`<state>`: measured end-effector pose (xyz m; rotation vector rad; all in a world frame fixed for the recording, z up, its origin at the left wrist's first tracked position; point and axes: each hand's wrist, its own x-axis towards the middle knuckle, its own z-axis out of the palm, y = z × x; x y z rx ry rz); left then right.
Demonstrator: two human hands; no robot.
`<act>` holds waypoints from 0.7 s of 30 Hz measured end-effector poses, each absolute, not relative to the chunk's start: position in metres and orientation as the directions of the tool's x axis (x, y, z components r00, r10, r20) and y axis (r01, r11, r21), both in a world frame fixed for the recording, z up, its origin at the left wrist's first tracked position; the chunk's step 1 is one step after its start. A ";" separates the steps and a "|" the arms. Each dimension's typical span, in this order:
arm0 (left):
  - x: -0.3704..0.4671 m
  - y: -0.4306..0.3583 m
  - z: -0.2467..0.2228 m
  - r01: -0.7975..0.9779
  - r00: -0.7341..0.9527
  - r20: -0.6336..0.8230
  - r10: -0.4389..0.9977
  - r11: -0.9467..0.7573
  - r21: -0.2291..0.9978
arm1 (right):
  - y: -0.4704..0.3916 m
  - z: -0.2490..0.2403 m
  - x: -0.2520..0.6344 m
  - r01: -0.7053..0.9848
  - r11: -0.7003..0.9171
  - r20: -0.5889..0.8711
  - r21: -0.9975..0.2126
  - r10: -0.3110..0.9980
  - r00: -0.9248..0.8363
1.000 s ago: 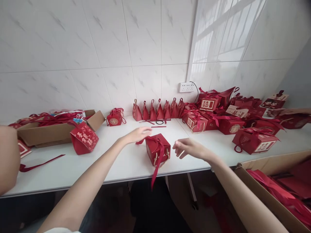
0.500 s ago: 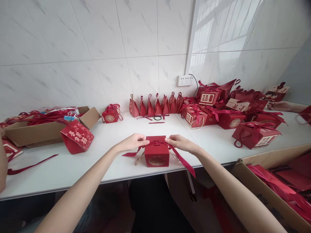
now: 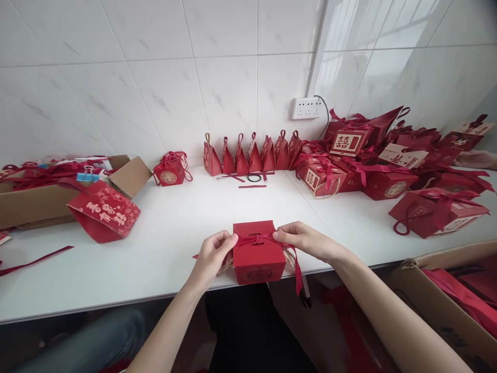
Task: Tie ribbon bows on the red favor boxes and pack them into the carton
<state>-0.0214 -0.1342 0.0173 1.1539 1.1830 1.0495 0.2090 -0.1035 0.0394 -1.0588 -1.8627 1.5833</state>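
A red gift box (image 3: 259, 264) with a round gold emblem stands upright at the table's front edge. Dark red ribbon (image 3: 298, 274) crosses its slotted top and hangs down on the right; another end sticks out at the left. Twisted cord handles (image 3: 289, 257) show at both sides. My left hand (image 3: 217, 254) pinches the ribbon at the top's left edge. At the right edge, my right hand (image 3: 301, 238) has the ribbon between thumb and fingers.
Small triangular boxes (image 3: 254, 155) line the wall. Bowed red boxes (image 3: 388, 182) crowd the right, beside another person's hand (image 3: 476, 159). An open carton (image 3: 34, 207) and a tilted box (image 3: 106, 212) lie left; a carton (image 3: 435, 311) stands lower right.
The view has shifted closer and downward. My left hand has turned, with its fingers lower beside the box. The right ribbon end now hangs steeply instead of slanting outward.
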 end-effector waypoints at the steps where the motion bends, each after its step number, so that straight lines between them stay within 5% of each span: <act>1: -0.021 -0.136 0.015 -0.028 0.091 -0.127 0.988 0.130 0.991 | -0.103 0.037 0.210 0.200 0.005 -0.118 -0.980 0.794 -0.597; 5: -0.023 -0.142 0.008 -0.063 0.080 -0.077 0.994 0.082 0.995 | -0.104 0.028 0.214 0.086 -0.109 -0.139 -0.990 0.806 -0.575; 11: -0.026 -0.147 0.007 -0.031 0.118 -0.023 0.993 0.027 0.999 | -0.105 0.035 0.223 0.134 -0.142 -0.195 -0.981 0.771 -0.607; 21: -0.028 -0.153 0.035 0.216 0.227 -0.127 0.966 0.078 0.973 | -0.125 0.088 0.204 0.142 0.286 0.144 -0.948 0.780 -0.610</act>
